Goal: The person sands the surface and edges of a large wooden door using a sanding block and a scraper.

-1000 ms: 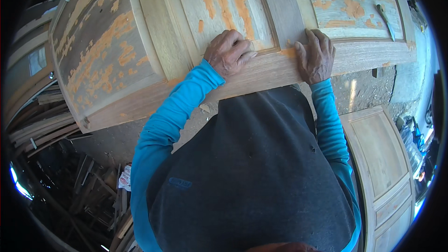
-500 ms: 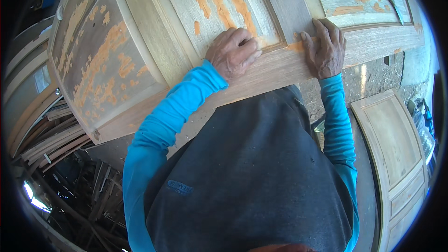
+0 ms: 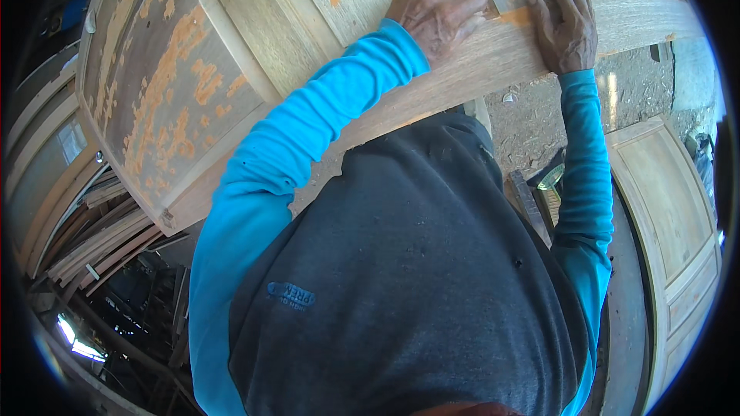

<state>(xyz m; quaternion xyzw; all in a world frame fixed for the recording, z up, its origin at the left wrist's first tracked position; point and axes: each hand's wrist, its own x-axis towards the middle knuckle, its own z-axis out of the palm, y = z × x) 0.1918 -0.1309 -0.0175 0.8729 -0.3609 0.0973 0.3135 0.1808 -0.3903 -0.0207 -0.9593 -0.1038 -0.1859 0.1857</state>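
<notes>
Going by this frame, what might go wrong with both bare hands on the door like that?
Splinters: the bare left hand is curled against the raw wood of the panelled door, so a rough spot might catch the skin.

Smearing: the right hand has its thumb close to an orange filler patch. If that is still soft, which the picture cannot settle, a slip could mark it.

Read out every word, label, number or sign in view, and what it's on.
One blue oval print on the dark grey cloth shirt: wording not repeated; its smallest letters are too blurred to read.
No readable text on the pale wooden door with orange patches.
</notes>
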